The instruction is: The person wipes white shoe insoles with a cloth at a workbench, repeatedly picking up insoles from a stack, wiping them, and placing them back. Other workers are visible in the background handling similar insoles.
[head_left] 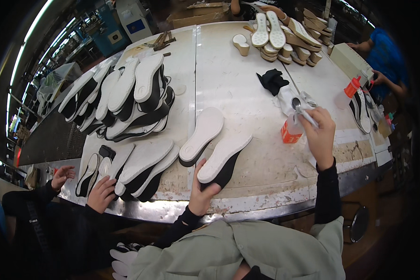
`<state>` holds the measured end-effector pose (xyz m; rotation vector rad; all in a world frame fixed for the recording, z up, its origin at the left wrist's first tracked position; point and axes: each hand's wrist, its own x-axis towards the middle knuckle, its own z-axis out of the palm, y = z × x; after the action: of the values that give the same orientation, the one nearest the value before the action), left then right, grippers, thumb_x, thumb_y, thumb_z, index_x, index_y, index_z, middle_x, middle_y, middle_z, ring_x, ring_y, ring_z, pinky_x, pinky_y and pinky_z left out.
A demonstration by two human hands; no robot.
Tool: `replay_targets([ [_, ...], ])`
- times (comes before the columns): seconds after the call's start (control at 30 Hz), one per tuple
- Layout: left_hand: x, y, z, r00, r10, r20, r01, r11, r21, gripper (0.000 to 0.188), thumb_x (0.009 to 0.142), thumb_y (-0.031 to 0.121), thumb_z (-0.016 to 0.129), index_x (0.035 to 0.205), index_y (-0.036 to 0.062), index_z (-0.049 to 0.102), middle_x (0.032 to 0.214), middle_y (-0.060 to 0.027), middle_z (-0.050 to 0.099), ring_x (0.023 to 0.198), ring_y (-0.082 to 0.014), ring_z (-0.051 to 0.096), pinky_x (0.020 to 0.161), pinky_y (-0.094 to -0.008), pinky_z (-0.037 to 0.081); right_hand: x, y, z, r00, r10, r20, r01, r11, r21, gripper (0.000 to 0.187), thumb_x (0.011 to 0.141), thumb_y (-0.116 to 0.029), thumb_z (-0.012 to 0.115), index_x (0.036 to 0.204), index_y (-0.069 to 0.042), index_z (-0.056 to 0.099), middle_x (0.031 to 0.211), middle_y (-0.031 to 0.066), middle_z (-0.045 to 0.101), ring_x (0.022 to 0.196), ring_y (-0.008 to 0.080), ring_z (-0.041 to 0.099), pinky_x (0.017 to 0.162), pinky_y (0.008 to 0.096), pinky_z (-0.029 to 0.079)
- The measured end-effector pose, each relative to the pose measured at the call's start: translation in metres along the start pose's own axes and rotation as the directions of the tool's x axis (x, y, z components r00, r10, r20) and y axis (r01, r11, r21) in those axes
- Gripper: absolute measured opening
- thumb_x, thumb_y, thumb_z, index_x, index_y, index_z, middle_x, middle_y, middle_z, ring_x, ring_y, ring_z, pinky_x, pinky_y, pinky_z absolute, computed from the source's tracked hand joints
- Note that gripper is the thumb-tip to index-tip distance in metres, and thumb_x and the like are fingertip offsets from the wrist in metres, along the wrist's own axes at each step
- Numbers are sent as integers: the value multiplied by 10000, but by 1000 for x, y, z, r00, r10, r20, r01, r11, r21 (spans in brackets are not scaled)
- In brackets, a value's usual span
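My left hand [201, 190] grips a wedge shoe sole [225, 158] with a white upper face and black sides, tilted at the table's near edge. Beside it lies a second white-and-black wedge sole [202, 133]. On the right, my right hand [319, 132] is closed around what looks like a pale-handled brush [308, 116] with a dark round end. Just beneath that hand stands a container [291, 132] with an orange-red label, partly covered by my fingers. A white cloth [284, 101] and a black cloth [272, 82] lie beyond it.
Stacked white-and-black wedge soles [121, 95] fill the left of the table [233, 88]. A co-worker's hands [101, 193] are near more soles [147, 163] at the near left. Beige soles [294, 39] are piled far right; a red-capped bottle [347, 92] stands at the right.
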<state>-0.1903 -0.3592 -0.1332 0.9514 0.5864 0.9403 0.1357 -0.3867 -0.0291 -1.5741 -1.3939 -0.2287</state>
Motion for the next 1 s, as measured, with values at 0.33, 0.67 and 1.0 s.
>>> replay_targets([
  [0.33,3,-37,-12,961,277,-22,-63,293,954,901,669,449,845,1378,35,475,1455,-172,462,1429,-379,293,1130,-607,94,-75,-55,123,819,-209,535,-14,924,383,130,774,-145,719,894,-99,742,817,49,620,854,250,535,779,374,379],
  [0.67,0,-41,-16,977,211,-4,-78,381,921,701,706,315,790,1310,68,534,1371,-132,541,1354,-305,423,1147,-552,144,-84,-70,129,684,-481,548,249,861,444,293,639,-88,697,923,-156,705,927,-22,578,953,216,509,844,375,334],
  [1.0,1,-32,-3,957,289,2,-126,410,903,562,770,254,737,1255,29,563,1280,-172,597,1269,-323,509,1147,-561,148,-95,-56,114,829,-375,415,278,920,277,318,624,-70,686,938,-119,700,839,7,578,899,240,508,808,404,342],
])
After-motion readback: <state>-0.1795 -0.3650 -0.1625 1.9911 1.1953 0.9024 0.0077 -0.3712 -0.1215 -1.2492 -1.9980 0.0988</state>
